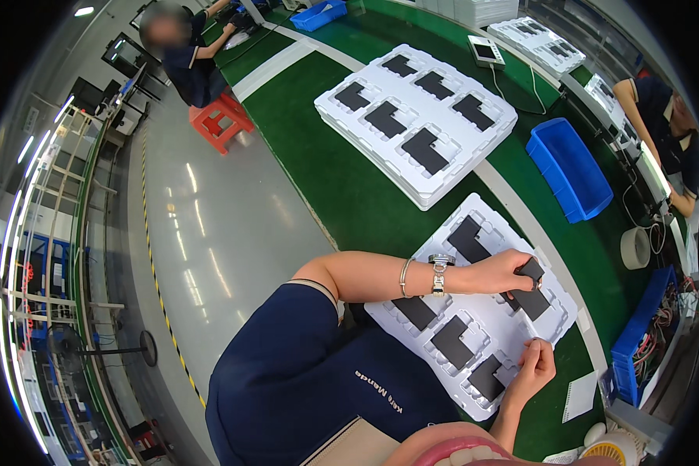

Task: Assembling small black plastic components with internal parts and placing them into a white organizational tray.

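Note:
A white moulded tray [479, 326] lies in front of me with several dark, flat, notched pieces in its pockets. My left hand [499, 273], with a watch and a bangle on its arm, reaches across the tray. Its fingers are closed on a dark flat piece [530, 272] above the tray's right part. Just below it another dark piece [531, 303] rests in a pocket. My right hand [533, 369] is at the tray's near right edge with its fingers curled together; what they hold, if anything, is hidden.
Farther off stands a white tray stack [423, 190], its top tray holding dark notched pieces. To the right are a blue bin [571, 171], a tape roll [635, 248] and a blue box of wires [637, 342]. Co-workers sit at far left and right, the left one by a red stool [219, 120].

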`<state>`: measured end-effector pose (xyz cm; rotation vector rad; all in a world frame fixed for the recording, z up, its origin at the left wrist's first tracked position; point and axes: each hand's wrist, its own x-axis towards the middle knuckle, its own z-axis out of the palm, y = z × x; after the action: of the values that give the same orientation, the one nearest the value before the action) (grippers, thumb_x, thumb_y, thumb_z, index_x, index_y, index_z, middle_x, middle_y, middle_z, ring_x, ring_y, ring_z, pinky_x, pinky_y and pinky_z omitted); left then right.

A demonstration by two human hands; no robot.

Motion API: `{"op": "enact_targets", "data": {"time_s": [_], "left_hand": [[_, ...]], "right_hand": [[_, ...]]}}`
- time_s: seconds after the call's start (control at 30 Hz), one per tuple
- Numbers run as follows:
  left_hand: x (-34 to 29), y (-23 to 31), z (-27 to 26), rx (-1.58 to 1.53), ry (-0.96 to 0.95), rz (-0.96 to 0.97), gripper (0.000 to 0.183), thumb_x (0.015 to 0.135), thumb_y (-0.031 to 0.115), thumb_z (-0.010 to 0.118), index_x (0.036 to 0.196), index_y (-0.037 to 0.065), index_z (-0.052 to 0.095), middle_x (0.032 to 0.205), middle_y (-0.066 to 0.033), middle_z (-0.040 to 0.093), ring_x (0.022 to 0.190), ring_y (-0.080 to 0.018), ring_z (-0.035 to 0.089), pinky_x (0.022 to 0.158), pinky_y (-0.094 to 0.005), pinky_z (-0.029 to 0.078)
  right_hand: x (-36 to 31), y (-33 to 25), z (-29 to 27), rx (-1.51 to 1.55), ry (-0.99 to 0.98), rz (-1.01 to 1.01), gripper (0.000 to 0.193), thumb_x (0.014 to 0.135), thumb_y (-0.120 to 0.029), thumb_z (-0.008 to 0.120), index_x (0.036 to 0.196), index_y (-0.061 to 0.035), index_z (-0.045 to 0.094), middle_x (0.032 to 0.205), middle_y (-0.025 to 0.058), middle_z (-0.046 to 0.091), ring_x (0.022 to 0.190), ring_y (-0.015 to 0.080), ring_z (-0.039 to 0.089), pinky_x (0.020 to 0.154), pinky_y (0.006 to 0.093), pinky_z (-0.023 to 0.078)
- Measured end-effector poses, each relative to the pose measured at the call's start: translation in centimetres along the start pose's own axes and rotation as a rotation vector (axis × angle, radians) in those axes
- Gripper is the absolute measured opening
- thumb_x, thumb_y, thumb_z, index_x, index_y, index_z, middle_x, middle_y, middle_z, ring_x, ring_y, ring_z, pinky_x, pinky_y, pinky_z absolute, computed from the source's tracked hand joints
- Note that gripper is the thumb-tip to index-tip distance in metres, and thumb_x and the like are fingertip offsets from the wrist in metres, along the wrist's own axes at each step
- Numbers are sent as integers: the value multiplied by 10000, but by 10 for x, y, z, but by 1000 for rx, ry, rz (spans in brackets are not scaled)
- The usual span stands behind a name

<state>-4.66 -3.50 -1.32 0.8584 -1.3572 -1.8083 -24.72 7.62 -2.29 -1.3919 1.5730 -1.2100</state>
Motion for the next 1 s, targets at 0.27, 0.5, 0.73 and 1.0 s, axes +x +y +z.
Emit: {"op": "enact_targets", "data": {"time_s": [0.27, 0.5, 0.73, 1.0], "left_hand": [[4, -12, -4, -17, 11, 11, 109, 879, 100, 594, 946, 15, 602, 878, 20, 613, 834, -41, 509, 765, -229, 427], [7, -15, -2, 1, 23, 80, 138, 866, 138, 592, 931, 17, 602, 841, -6, 619, 714, -64, 554, 575, -233, 477], [2, -6, -3, -13, -4, -34, 128, 873, 71, 563, 981, 15, 602, 929, 8, 604, 844, -46, 513, 763, -212, 433], [5, -13, -1, -37, 49, 19, 132, 860, 124, 581, 945, 27, 608, 779, 22, 548, 668, -46, 482, 575, -222, 413]], "right_hand": [[1, -3, 0, -2, -54, 31, 247, 956, -175, 548, 785, -3, 593, 607, -37, 441, 526, 34, 362, 492, 211, 252], [-3, -4, 0, 38, -71, 35, 232, 952, -152, 551, 786, 5, 590, 610, -34, 443, 523, 34, 358, 488, 217, 252], [-1, -3, -2, 43, -55, 34, 193, 930, -108, 570, 789, 12, 625, 564, -29, 484, 490, 30, 397, 459, 214, 265], [-2, -12, -3, 19, -81, 53, 211, 935, -121, 554, 779, 13, 602, 585, -36, 451, 517, 38, 381, 485, 219, 274]]}}
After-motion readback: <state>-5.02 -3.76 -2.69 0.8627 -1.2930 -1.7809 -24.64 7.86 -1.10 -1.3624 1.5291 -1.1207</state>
